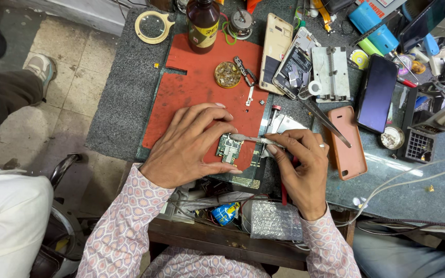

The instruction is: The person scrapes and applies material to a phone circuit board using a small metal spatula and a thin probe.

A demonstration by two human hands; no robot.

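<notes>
Small green circuit board (229, 148) on the red mat (191, 87), pinned by left hand (191, 146) fingertips, probably light, stiff, fragile, best gripped by bare edges; right hand (301, 167) closed around metal tweezers (256, 139) touching it.

Worktop (114, 110): grey, cluttered. Red mat (194, 90) centre-left with brown bottle (202, 23) at its top edge. Dark phone (376, 93) and pink phone case (347, 142) lie right of centre.
</notes>
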